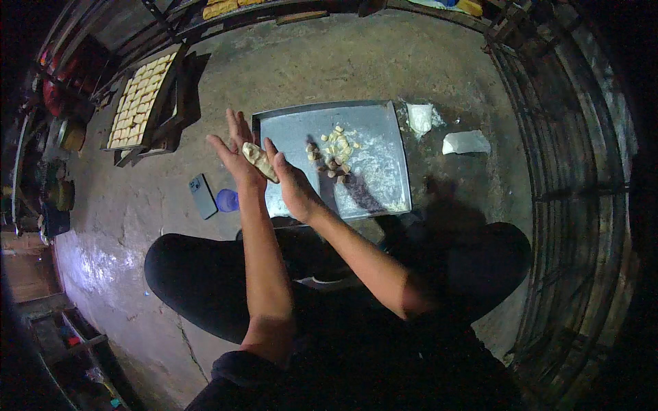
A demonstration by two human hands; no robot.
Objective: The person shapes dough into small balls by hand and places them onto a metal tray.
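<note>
You seem to be at the shaping step, rolling a piece of dough (258,161) between your palms, above the left edge of the metal tray (284,127). Your left hand (242,168) is open with fingers spread, your right hand (299,193) flat against the other side. The next move likely calls for even, light pressure. The dough looks pale, soft, elongated and lumpy.

Bakery workshop, concrete floor (439,58), floured tray (284,127), rolls (142,103)
</note>
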